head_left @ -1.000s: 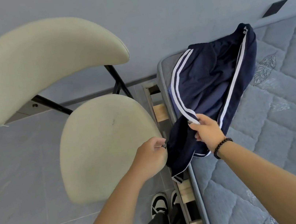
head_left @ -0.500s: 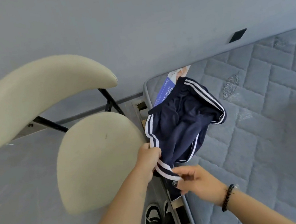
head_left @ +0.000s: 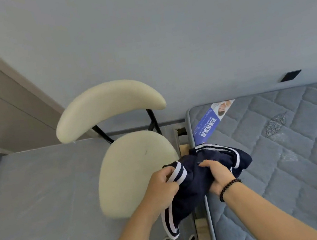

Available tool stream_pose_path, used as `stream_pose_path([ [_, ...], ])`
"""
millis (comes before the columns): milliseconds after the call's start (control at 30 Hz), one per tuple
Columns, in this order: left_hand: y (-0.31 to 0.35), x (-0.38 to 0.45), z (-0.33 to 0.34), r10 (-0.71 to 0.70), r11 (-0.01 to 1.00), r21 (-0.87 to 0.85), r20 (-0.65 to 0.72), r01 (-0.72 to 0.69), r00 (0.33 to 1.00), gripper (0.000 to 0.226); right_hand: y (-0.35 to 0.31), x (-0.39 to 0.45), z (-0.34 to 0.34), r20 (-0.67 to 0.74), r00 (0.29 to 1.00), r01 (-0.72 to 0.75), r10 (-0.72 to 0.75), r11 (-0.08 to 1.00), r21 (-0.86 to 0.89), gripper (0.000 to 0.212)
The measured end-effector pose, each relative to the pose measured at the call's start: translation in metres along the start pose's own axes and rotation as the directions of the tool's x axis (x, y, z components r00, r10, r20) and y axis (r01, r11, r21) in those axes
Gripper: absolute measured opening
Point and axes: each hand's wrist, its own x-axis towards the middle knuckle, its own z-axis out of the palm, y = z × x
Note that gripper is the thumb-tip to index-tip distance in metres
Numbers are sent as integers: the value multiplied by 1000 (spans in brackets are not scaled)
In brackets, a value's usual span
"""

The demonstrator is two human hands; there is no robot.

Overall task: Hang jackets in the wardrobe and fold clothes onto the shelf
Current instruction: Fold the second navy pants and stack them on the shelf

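A navy garment with white stripes point(head_left: 199, 183) is bunched up between both hands, over the gap between chair and bed. My left hand point(head_left: 162, 185) grips a white-striped edge of it at the left. My right hand point(head_left: 216, 173), with a dark bead bracelet on the wrist, grips the dark fabric in the middle. One striped end hangs down below my left forearm. Another striped part rests on the mattress edge.
A cream chair point(head_left: 136, 170) with black legs stands to the left of the bed. The blue quilted mattress point(head_left: 295, 161) fills the right, with a blue label at its corner. Wooden bed slats point(head_left: 201, 225) show beside it. A beige door panel point(head_left: 2, 114) is at far left.
The garment has been gathered from spread out on the mattress into a compact bundle. My right hand moved from the hem onto the middle fabric. The view has tilted up and pulled back.
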Motion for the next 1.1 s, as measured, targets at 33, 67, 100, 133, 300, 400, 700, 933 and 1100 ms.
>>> stream_pose_path([
  [33, 2, -11, -7, -19, 1000, -22, 3, 19, 1000, 32, 0, -9, 9, 37, 999, 12, -12, 1000, -10, 37],
  [67, 4, -22, -12, -43, 996, -76, -11, 42, 999, 29, -1, -18, 17, 84, 996, 31, -30, 999, -17, 38],
  [100, 4, -32, -18, -75, 984, -164, -39, 67, 996, 30, -1, -27, 23, 138, 989, 56, -54, 998, -10, 37],
  [133, 3, -39, -23, -120, 956, -277, -65, 97, 991, 34, 0, -37, 27, 196, 977, 81, -81, 997, 8, 36],
  [300, -1, -66, -48, -230, 596, -775, 84, 209, 970, 23, 3, -92, 47, 547, 821, 177, -164, 984, 29, 50],
  [400, -10, -84, -73, -205, 457, -878, 51, 142, 978, 36, 11, -126, 69, 621, 771, 289, -143, 947, -140, 55],
  [700, -38, -173, -190, -101, 666, -734, -263, -131, 959, 34, 102, -212, 137, 699, 714, 594, 37, 497, -633, 47],
  [933, -62, -297, -283, 78, 593, -683, -478, -427, 875, 23, 234, -248, 179, 573, 753, 563, 322, 133, -815, 48],
  [1100, -66, -389, -332, 226, 599, -569, -555, -563, 801, 40, 270, -275, 241, 665, 744, 651, 70, 150, -744, 33],
])
